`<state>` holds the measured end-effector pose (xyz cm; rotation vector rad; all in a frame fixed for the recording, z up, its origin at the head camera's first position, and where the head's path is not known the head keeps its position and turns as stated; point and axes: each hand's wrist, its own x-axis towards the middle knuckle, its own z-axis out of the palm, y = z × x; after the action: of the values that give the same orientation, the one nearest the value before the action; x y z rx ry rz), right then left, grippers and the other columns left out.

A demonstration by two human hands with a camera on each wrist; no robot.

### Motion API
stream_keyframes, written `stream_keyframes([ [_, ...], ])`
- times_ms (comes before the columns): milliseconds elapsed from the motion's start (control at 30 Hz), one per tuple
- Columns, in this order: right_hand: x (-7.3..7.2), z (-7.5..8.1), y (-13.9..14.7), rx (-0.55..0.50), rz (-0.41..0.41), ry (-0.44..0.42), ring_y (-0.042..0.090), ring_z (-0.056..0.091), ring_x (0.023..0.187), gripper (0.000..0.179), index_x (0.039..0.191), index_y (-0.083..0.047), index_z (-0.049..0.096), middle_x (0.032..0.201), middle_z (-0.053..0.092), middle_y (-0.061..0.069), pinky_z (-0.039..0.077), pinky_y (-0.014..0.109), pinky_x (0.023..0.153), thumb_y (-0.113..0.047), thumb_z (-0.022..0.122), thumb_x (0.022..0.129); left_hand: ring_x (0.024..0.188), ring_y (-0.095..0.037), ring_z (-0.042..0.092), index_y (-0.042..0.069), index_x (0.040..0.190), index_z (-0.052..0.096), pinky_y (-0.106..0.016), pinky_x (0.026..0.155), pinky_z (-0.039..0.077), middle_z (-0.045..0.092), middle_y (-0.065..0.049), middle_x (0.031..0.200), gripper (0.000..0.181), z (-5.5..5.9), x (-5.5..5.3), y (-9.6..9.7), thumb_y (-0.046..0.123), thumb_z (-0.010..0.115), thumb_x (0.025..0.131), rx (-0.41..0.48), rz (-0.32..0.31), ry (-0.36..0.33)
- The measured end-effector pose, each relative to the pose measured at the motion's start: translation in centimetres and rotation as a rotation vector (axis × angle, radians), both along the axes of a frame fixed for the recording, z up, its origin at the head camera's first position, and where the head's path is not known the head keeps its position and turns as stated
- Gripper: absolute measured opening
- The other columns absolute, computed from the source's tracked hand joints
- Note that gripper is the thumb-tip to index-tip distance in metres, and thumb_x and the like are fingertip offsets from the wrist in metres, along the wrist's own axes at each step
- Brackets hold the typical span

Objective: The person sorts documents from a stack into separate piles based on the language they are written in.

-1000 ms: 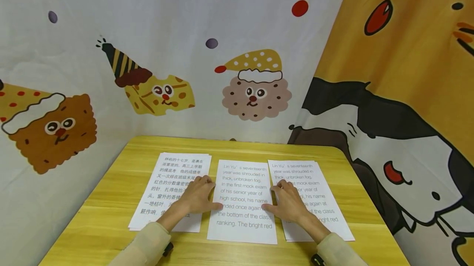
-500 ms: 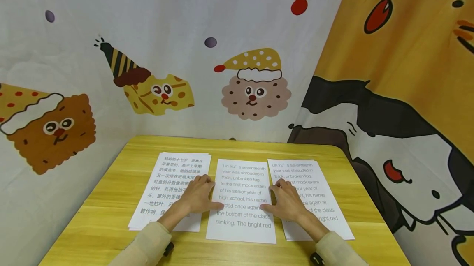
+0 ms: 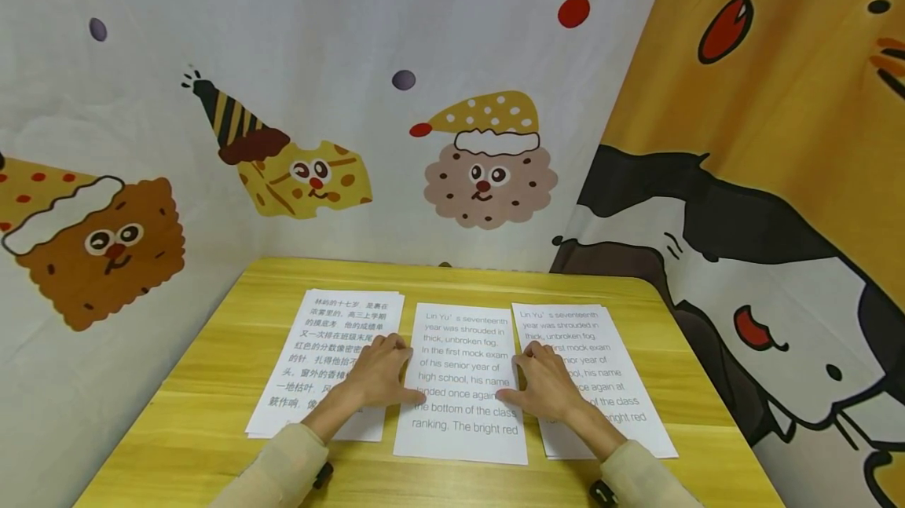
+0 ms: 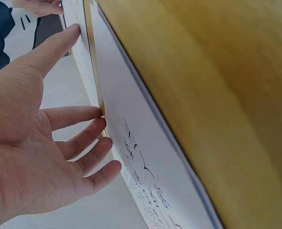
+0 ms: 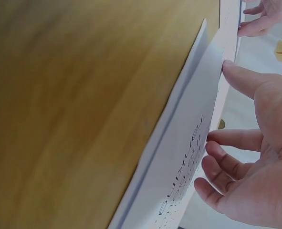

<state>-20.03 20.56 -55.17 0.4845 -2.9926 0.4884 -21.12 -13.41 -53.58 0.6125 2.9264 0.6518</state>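
Observation:
In the head view a printed English sheet [image 3: 459,441] lies in the middle of the wooden table. My left hand [image 3: 373,374] has its thumb on that sheet's left edge, and its loosely spread fingertips rest on a Chinese-text paper stack [image 3: 318,327] at left. Mirroring it, my right hand [image 3: 551,384] lays its thumb on the sheet's right edge while its fingers touch an English-text paper stack [image 3: 629,433] at right. Both wrist views show the fingers relaxed, with fingertips at the left stack [image 4: 119,86] and the right stack [image 5: 183,143]. The palms hide part of the outer stacks' text.
The yellow wooden table [image 3: 452,279] runs back to a white cartoon-printed curtain [image 3: 325,21]. An orange printed curtain [image 3: 778,115] hangs at the right side. Both outer stacks show slightly offset lower sheets along their edges.

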Motion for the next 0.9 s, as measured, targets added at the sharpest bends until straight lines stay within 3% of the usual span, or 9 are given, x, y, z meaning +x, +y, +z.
stream_keyframes([
  [900, -0.39, 0.27, -0.36, -0.022, -0.002, -0.054, 0.028, 0.056, 0.105, 0.089, 0.143, 0.006, 0.073, 0.121, 0.066, 0.016, 0.050, 0.055, 0.103, -0.053, 0.099, 0.081, 0.134, -0.046, 0.058, -0.009, 0.140, 0.072, -0.070, 0.118, 0.049, 0.066, -0.023, 0.145, 0.098, 0.69, 0.53, -0.47, 0.050, 0.107, 0.071, 0.009, 0.025, -0.012],
])
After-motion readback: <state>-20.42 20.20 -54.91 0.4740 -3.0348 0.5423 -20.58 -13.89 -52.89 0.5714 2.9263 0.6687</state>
